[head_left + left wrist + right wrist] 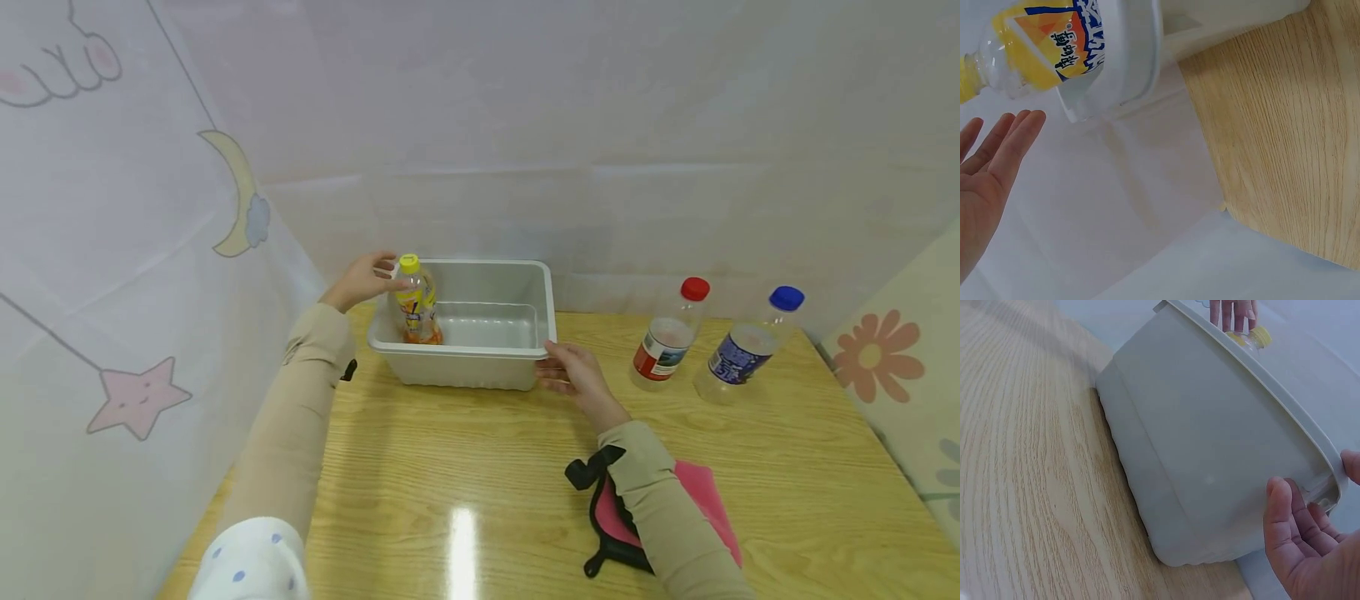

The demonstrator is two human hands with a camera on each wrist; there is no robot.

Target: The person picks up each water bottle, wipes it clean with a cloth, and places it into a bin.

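A grey plastic tub (457,352) stands on the wooden table. A clear bottle with a yellow cap and yellow label (417,310) stands upright inside its near left corner. My left hand (365,281) hovers beside the bottle's top. In the left wrist view the left hand (991,169) has straight fingers, a small gap away from the bottle (1041,44) and the tub (1129,56). My right hand (573,377) holds the tub's near right corner. In the right wrist view the right hand (1304,537) has its thumb over the rim and fingers under it, against the tub (1210,456).
A red-capped bottle (667,337) and a blue-capped bottle (746,346) stand to the right of the tub. A pink and black pad (697,492) lies under my right forearm. White printed sheets enclose the table on the left, back and right.
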